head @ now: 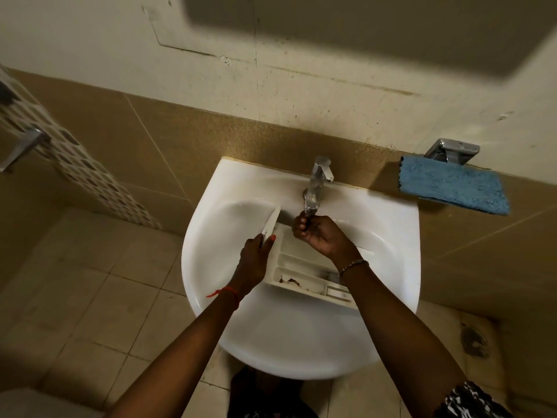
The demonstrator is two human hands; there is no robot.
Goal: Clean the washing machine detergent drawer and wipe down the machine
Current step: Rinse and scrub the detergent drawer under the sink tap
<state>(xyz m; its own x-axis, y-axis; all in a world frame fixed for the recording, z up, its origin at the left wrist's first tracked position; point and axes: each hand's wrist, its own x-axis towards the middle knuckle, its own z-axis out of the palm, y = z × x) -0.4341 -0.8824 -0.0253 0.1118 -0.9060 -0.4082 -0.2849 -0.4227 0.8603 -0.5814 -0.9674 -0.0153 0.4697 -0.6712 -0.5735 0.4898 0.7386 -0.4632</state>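
Observation:
The white detergent drawer (304, 268) lies in the white washbasin (388, 267), its compartments facing up and dark grime in the nearest one. My left hand (256, 257) grips the drawer's front panel at its left end. My right hand (316, 233) is curled round the tip of the chrome tap (318, 184) above the drawer. I cannot tell whether water is running.
A blue microfibre cloth (455, 185) rests on a chrome wall holder right of the basin. A patterned tile strip and a metal handle (22, 149) are at the left. Tiled floor surrounds the basin, with a floor drain (474, 342) at the lower right.

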